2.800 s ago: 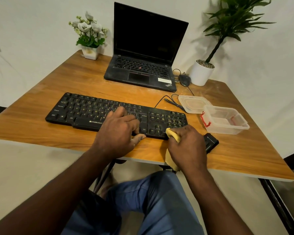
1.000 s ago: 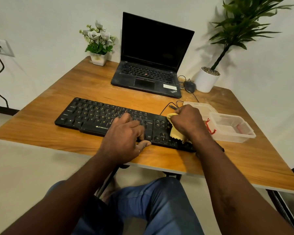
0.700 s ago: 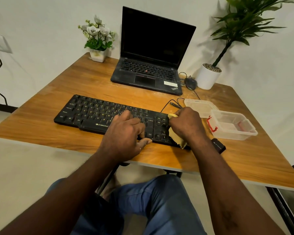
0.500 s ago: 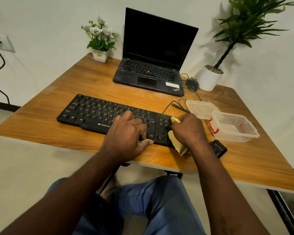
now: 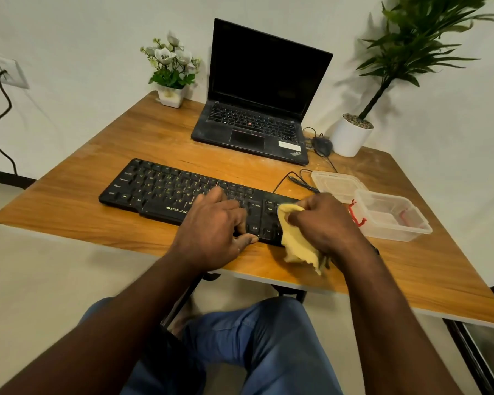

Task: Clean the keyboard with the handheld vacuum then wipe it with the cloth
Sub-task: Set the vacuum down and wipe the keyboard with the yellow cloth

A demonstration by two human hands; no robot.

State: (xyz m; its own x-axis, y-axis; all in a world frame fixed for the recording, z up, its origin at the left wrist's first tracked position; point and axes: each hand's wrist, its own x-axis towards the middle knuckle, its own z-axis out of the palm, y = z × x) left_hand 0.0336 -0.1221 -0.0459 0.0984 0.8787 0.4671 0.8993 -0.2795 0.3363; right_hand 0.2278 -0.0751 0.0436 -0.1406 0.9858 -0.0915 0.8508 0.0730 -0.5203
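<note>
**Yellow cloth at the right end of the keyboard**

The black keyboard (image 5: 166,192) lies across the middle of the wooden table (image 5: 97,155), its right end covered by the hands. The left hand (image 5: 214,229) rests flat on the keys right of centre, fingers relaxed and thumb along the near edge. The right hand (image 5: 322,223) is closed round a bunched yellow cloth (image 5: 297,240), which touches the keyboard's right end and hangs over its near edge onto the table. Just right of that hand stand a clear plastic box (image 5: 394,220) and its lid (image 5: 335,183). An open laptop (image 5: 257,124) sits at the far side.
</note>
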